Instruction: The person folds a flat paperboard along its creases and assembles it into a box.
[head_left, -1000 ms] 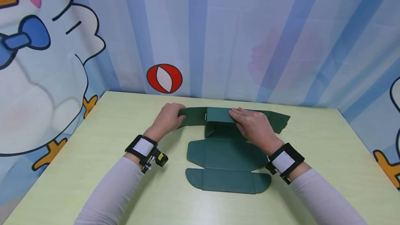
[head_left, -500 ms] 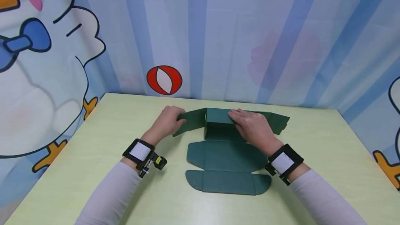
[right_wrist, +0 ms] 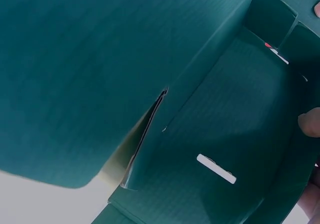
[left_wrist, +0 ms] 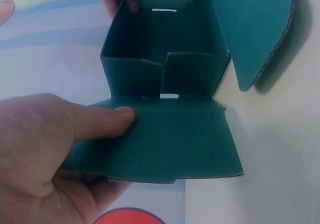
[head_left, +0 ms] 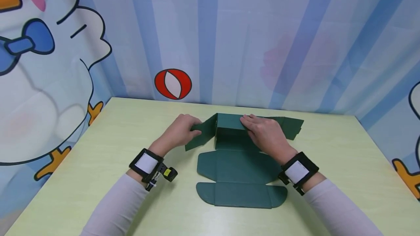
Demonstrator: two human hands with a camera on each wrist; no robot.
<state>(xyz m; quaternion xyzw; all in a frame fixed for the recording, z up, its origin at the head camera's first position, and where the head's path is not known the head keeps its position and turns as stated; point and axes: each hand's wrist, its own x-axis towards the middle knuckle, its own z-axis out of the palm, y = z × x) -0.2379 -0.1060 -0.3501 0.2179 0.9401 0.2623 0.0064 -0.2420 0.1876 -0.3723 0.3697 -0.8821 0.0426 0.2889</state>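
While one end flap [head_left: 204, 134] of two is pinched by the left hand [head_left: 180, 130] at the left end of one green box [head_left: 241, 163] on one table [head_left: 341, 145], one box wall [head_left: 229, 121] is gripped by the right hand [head_left: 267, 132]; at the box's right end, the second flap [head_left: 292, 128] is splayed outward.

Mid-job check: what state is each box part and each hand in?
Green box: partly folded, open.
Lid: open, laid out toward the person.
Lid front flap: unfolded.
Left end flap: angled outward, not tucked in.
Right end flap: sticking outward, not tucked in.
Base slots: empty.
Left hand: pinching the left end flap.
Right hand: gripping the upper long wall.
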